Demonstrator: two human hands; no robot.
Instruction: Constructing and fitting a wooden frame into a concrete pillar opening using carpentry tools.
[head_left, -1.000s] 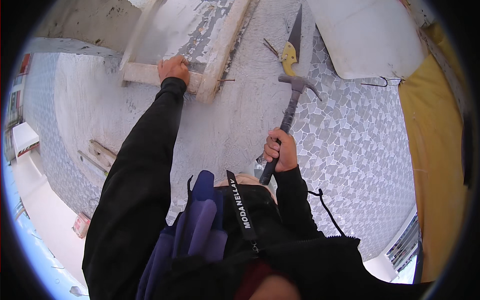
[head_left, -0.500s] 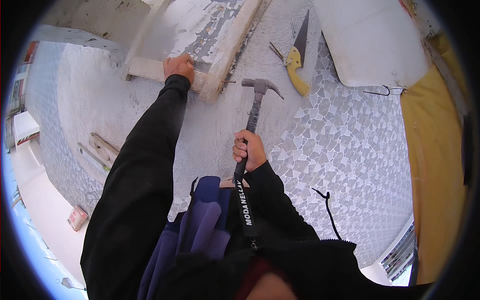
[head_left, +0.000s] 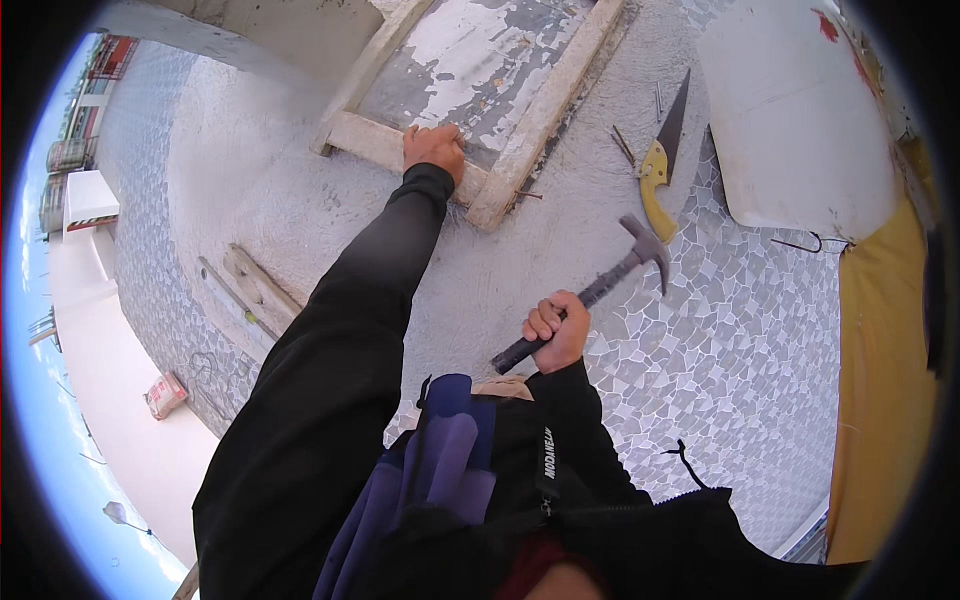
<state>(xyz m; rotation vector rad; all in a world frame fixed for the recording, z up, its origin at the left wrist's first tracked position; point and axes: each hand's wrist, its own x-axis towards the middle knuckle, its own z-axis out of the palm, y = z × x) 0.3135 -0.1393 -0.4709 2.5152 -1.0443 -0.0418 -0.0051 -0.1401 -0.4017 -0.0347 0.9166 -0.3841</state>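
My left hand [head_left: 435, 152] grips the near crossbar of a wooden frame [head_left: 530, 135], its fingers curled over the bar. A sheet with peeling white paint over grey [head_left: 480, 60] fills the frame. From the near right corner of the frame a nail [head_left: 528, 194] sticks out sideways. My right hand [head_left: 560, 330] is wrapped round the dark handle of a claw hammer [head_left: 612, 280]. The hammer slants up to the right, its head apart from the nail and close to the yellow handle of a handsaw [head_left: 655, 190].
Loose nails [head_left: 623, 145] lie beside the saw. A white panel [head_left: 800, 120] stands at the far right, above yellow cloth [head_left: 880, 380]. Wood pieces [head_left: 262, 282] lie on the left, and a small bag [head_left: 165, 395] sits farther off. The floor [head_left: 720, 360] has a broken-tile pattern.
The hammer has swung from nearly upright beside the nail to a rightward slant, its head lower and farther from the nail. My left hand still holds the frame; the whole view has shifted.
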